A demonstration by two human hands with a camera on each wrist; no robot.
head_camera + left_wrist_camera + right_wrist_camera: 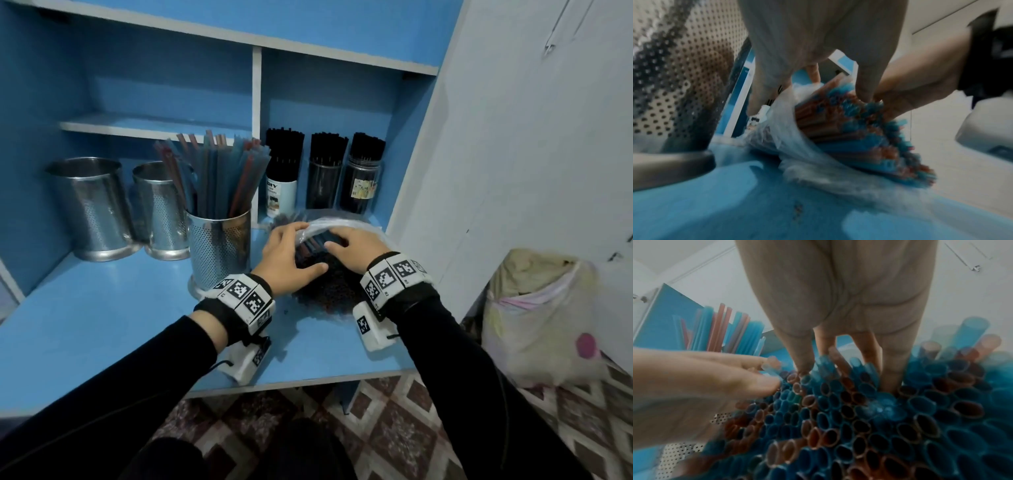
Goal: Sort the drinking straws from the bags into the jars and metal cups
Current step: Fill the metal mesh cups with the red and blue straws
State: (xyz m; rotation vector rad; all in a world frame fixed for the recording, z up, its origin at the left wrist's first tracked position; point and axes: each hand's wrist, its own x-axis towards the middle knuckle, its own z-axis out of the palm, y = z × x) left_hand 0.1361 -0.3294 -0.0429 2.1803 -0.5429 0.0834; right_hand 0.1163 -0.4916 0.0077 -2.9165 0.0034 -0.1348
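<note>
two empty metal cups point(92, 205) stand at the left of the blue tabletop point(102, 325), beside a third cup point(219, 246) full of blue and red straws. next, the left hand point(287, 260) and right hand point(356, 246) both curl around a bundle of straws point(859, 138) lying in a clear bag point(339, 224), fingers dug in among the ends. three jars of black straws point(325, 171) stand behind.

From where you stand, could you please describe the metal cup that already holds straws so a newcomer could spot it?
Look on the blue shelf, left of the white divider. Three perforated metal cups stand there; it is the metal cup nearest the left hand, the only one holding blue and red straws.
</note>
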